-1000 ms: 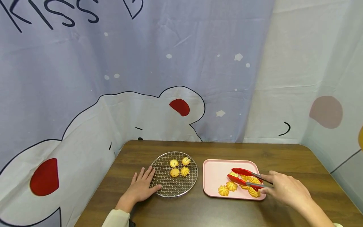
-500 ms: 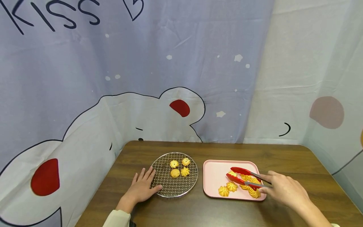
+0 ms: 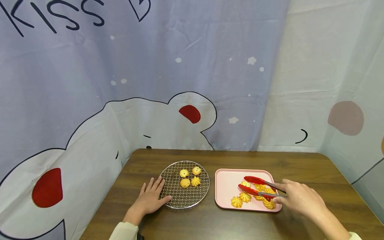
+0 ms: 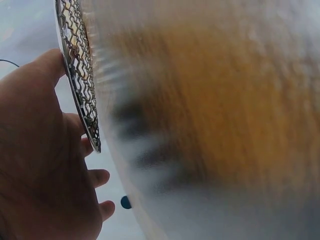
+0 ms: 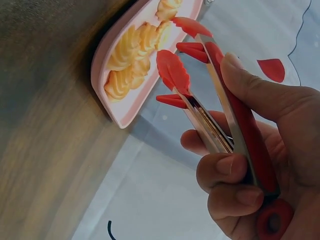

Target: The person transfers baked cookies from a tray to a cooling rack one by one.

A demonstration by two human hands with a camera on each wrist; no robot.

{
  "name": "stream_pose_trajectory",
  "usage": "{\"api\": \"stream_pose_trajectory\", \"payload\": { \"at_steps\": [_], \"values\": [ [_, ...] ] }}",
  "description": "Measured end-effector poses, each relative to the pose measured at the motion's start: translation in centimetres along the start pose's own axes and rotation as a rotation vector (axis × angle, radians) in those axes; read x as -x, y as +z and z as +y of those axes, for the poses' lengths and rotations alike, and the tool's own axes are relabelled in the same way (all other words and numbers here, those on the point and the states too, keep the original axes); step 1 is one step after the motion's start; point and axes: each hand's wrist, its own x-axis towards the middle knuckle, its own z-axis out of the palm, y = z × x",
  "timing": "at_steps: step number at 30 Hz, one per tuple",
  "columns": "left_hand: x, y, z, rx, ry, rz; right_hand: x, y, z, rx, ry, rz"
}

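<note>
Fingers of the left hand (image 3: 149, 199) lie flat and relaxed on the table (image 3: 192, 223), touching the near-left rim of the round wire rack (image 3: 174, 196), where four cookies (image 3: 189, 177) sit just beyond its fingertips. Rightward, the right hand (image 3: 301, 199) grips red tongs (image 3: 258, 187), tips parted over cookies on the pink tray (image 3: 228, 183).

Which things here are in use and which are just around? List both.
In use: right hand holding red tongs over cookies on the pink tray; left hand touching the wire rack with four cookies.
Just around: printed curtain, wooden table.
</note>
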Motion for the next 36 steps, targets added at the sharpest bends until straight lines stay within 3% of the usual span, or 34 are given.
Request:
{"api": "stream_pose_trajectory", "payload": {
  "at_steps": [13, 36],
  "values": [
    [-0.3, 0.3, -0.3, -0.004, 0.003, -0.003, -1.1, -0.4, 0.2, 0.047, -0.022, -0.038],
    [0.1, -0.1, -0.2, 0.018, 0.005, 0.011, -1.2, 0.2, -1.3, 0.024, -0.066, 0.065]
  ]
}}
